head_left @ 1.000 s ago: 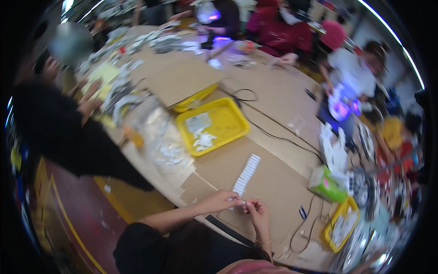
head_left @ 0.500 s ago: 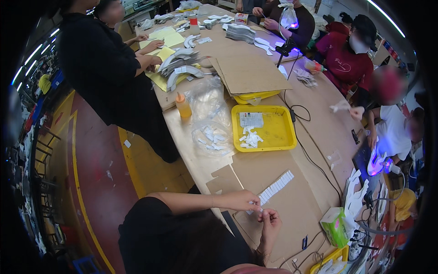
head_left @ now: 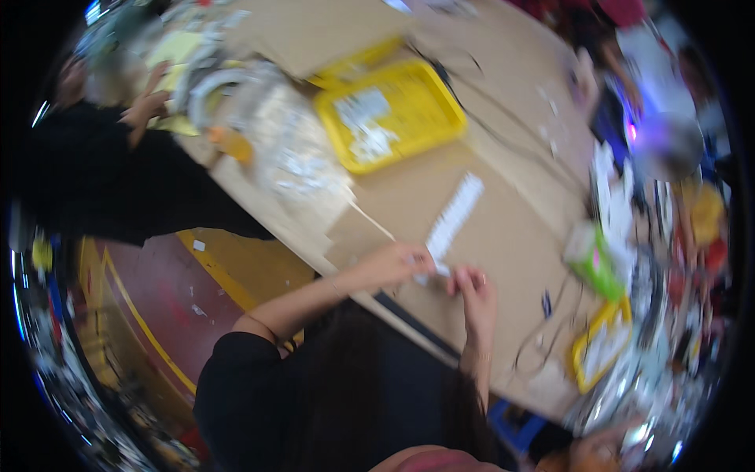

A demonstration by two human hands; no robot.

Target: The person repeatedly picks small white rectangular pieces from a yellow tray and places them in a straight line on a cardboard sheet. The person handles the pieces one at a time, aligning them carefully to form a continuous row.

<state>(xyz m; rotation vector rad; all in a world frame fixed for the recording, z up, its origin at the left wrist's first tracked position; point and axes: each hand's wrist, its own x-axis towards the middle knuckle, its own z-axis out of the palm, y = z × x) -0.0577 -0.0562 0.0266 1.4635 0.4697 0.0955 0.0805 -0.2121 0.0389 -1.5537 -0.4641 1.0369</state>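
My left hand (head_left: pixel 406 261) and my right hand (head_left: pixel 476 293) meet over the cardboard near the table's front edge. Both have their fingers pinched together, with a small white piece (head_left: pixel 442 270) showing between the fingertips. Motion blur hides its exact kind; it looks like a little label or tab. Just beyond the fingers lies a row of small white pieces (head_left: pixel 456 214), set side by side on a flat brown cardboard sheet (head_left: pixel 503 228). Its near end comes close to my left fingertips.
A yellow tray (head_left: pixel 429 130) holds white scraps. Left of it are a clear plastic bag (head_left: pixel 287 130) and an orange bottle (head_left: pixel 230 145). To the right lie a green-and-white packet (head_left: pixel 594 259), cables, and another yellow tray (head_left: pixel 582 358). A person in black (head_left: pixel 118 181) stands at the left.
The whole view has shifted and tilted, so the table sits higher in it and is blurred. My hands are slightly farther apart, and the white piece between them shows more.
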